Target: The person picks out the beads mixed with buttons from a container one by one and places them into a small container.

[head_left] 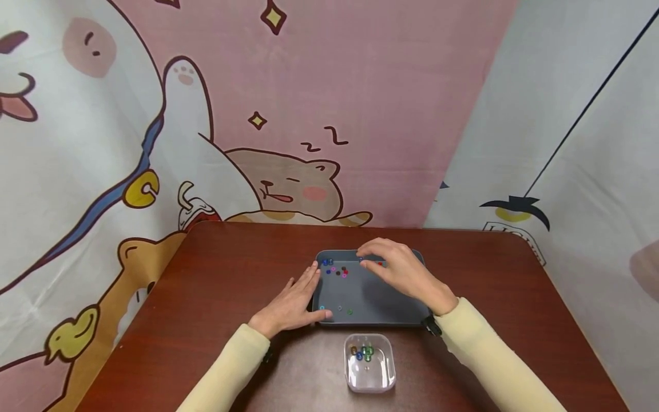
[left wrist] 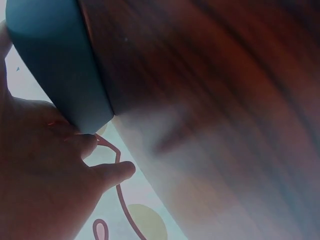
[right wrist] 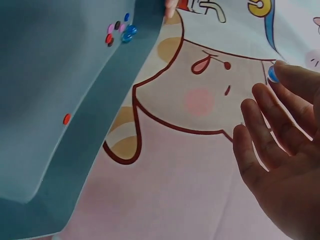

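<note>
A blue glass marble (right wrist: 273, 74) is pinched between the thumb and index finger of my right hand (head_left: 401, 268), over the far side of the grey tray (head_left: 378, 306). In the right wrist view the other fingers are spread and hold nothing. My left hand (head_left: 293, 303) rests along the tray's left edge with straight fingers, the thumb lying over the near left corner. Two blue marbles (head_left: 328, 262) sit in the tray's far left corner, beside a loose group of small beads (head_left: 338, 273) in pink, red, black and blue.
Close to the near rim are a green bead (head_left: 350, 312) and two pale ones. A red bead (right wrist: 66, 119) lies near the far side. In front of the tray, a clear plastic box (head_left: 378, 380) holds several marbles (head_left: 364, 351). Everything stands on a brown wooden table (head_left: 221, 274).
</note>
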`<state>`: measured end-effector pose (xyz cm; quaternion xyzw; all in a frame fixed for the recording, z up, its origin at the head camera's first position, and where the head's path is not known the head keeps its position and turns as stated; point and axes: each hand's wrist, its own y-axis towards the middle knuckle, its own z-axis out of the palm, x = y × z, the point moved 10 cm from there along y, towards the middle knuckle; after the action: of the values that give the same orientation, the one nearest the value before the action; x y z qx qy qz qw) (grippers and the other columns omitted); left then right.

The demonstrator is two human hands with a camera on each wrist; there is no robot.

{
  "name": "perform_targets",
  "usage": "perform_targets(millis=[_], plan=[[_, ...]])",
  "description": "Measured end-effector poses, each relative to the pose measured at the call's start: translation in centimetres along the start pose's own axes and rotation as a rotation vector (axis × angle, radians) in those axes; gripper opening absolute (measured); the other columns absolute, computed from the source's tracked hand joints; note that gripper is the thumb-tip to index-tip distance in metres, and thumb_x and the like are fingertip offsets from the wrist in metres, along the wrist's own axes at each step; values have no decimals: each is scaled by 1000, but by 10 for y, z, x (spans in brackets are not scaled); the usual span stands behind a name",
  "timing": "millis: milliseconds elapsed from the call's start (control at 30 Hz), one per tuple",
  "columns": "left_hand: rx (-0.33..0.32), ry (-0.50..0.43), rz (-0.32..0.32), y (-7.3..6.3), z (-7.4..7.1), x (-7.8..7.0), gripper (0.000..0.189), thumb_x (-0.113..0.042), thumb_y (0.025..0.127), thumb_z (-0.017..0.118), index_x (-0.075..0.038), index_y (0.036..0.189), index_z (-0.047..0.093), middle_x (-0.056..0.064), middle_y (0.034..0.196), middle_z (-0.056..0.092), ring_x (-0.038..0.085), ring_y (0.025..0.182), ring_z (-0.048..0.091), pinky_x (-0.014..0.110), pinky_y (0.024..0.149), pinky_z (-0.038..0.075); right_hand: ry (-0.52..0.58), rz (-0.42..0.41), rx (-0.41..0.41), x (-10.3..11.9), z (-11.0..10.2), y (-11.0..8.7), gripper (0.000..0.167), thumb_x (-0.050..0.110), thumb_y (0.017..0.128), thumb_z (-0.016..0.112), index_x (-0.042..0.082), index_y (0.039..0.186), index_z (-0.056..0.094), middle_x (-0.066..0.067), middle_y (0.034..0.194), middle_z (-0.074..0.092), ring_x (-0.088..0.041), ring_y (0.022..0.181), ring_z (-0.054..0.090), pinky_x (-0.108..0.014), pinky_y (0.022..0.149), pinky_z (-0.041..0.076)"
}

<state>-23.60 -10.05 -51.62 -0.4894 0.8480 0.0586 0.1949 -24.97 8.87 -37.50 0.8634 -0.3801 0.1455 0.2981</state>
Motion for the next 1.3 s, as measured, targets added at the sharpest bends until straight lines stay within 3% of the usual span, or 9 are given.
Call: perform_targets(millis=[700,1033,1300], plan=[[-5,4,5,-1,0,-1,108,-71,93,60,-2,165,18,9,174,4,26,159,12,63,122,19,74,-99,-112,36,-15,-50,25,11,88,83,18,112,77,7,119,71,-15,110,68,-35,83,59],[-10,-3,2,-4,-1,2,107,-69,93,61,-1,164,19,10,174,4,27,159,14,64,121,19,151,-121,-71,51,-1,-77,29,9,89,82,22,114,76,5,125,70,-15,112,69,-33,86,59],[-18,-3,17,-2,-1,-1,106,-68,94,62,-1,164,18,10,174,4,28,159,14,65,121,20,163,-159,-19,60,10,-99,30,13,93,79,30,116,74,6,132,68,-17,119,65,-39,92,57]])
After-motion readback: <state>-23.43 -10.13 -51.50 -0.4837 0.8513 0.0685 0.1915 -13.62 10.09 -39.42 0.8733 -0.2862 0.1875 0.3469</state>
